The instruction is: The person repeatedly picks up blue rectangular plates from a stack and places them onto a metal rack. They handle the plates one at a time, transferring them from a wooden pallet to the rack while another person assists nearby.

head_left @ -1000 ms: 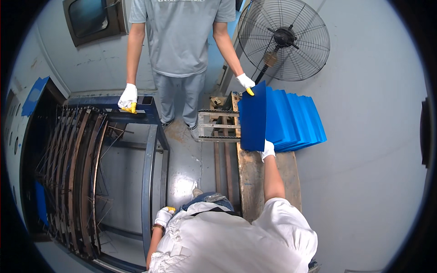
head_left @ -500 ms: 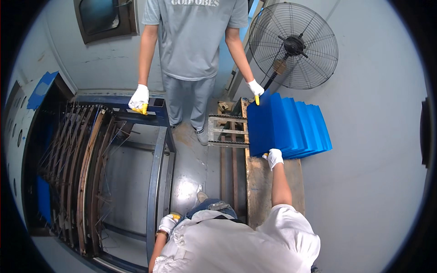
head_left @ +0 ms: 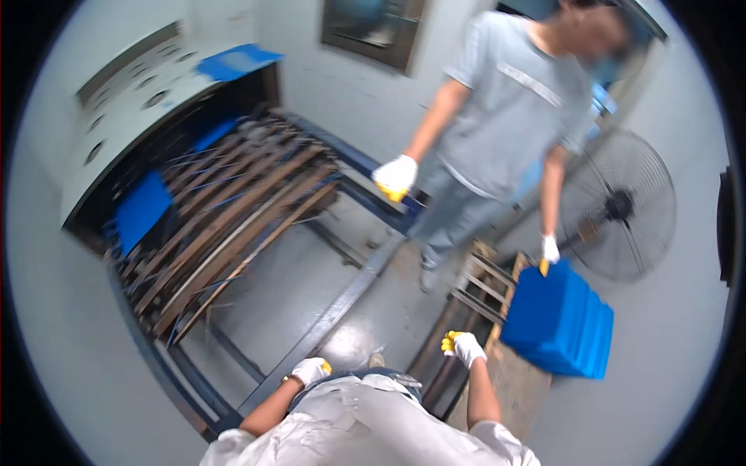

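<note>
A single fisheye view looks steeply down from the wearer's head, tilted leftward, close over white-clad shoulders. It faces a dark conveyor frame (head_left: pixel 225 210) on the left, a standing co-worker (head_left: pixel 505 116) ahead and blue panels (head_left: pixel 556 318) on the right; edges bend.

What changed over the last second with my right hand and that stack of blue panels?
Your right hand has come off the blue panels and now hangs free beside them. The view has swung left. Your left hand stays by the blue frame rail; the co-worker's gloved hand remains on the stack's top.
</note>
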`<act>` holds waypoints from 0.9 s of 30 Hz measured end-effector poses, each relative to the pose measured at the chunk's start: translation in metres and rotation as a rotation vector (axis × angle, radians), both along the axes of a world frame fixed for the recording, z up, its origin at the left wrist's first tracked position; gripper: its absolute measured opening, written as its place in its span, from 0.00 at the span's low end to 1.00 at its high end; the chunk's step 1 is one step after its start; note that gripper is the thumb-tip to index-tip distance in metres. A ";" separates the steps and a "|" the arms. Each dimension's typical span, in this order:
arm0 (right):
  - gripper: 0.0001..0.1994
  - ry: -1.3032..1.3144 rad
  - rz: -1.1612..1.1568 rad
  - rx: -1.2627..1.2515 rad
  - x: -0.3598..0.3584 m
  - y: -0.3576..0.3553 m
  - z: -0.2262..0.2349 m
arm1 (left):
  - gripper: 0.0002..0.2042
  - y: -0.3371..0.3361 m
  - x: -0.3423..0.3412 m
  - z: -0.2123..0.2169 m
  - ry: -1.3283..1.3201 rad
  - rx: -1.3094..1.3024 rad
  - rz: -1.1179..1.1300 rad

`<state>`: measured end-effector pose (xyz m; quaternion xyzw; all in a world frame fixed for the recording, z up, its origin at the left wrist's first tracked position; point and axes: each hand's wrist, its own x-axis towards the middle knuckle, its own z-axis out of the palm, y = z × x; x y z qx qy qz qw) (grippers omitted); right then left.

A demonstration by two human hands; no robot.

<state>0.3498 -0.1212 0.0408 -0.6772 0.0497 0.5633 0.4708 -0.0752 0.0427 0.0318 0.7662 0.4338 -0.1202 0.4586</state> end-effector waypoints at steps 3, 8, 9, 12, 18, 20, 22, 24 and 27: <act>0.09 -0.015 0.227 0.160 -0.062 0.082 0.012 | 0.13 0.012 -0.014 0.014 -0.005 0.073 -0.024; 0.12 0.067 0.807 0.212 -0.192 0.194 0.065 | 0.12 0.023 -0.065 0.025 -0.119 -0.094 0.184; 0.12 0.066 0.900 0.217 -0.212 0.207 0.069 | 0.12 0.025 -0.075 0.026 -0.145 -0.135 0.216; 0.13 0.125 1.114 0.245 -0.264 0.241 0.070 | 0.12 0.035 -0.117 0.015 -0.161 0.062 0.188; 0.14 0.212 1.228 0.252 -0.348 0.287 0.083 | 0.12 0.059 -0.192 0.035 -0.011 0.218 0.137; 0.14 0.235 1.251 0.283 -0.374 0.309 0.094 | 0.12 0.066 -0.212 0.028 -0.058 0.076 0.224; 0.14 0.289 1.245 0.311 -0.396 0.335 0.107 | 0.11 0.070 -0.227 0.022 -0.125 -0.005 0.252; 0.14 0.320 1.218 0.386 -0.420 0.363 0.137 | 0.12 0.077 -0.230 0.031 -0.187 -0.037 0.239; 0.13 0.581 1.044 0.429 -0.464 0.408 0.161 | 0.14 0.081 -0.226 0.048 -0.330 -0.016 0.245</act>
